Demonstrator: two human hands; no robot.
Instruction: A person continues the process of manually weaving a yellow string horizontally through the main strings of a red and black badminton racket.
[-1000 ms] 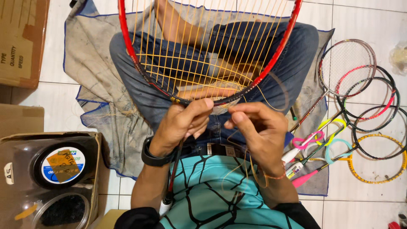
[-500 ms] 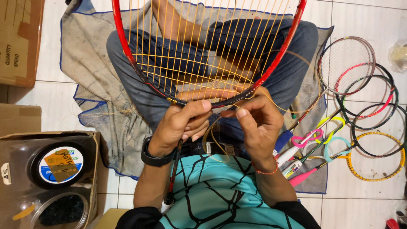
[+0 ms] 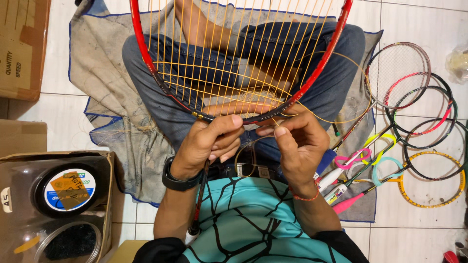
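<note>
A red and black badminton racket frame [image 3: 319, 68] with orange strings [image 3: 234, 58] lies over my crossed legs, its shaft running down toward my teal shirt. My left hand [image 3: 209, 143] grips the frame's lower rim near the throat, thumb on top. My right hand [image 3: 297, 141] pinches a loose orange string end [image 3: 341, 119] at the rim beside it; the string loops out to the right.
Several rackets [image 3: 414, 122] lie piled on the tiled floor at right. A cardboard box [image 3: 22, 44] stands at top left. Another box holding a string reel [image 3: 68, 190] sits at bottom left. A grey cloth [image 3: 97, 73] is spread under my legs.
My right hand has moved up from below the rim to the frame's edge, closer to my left hand, drawing the string with it. The racket stays in place.
</note>
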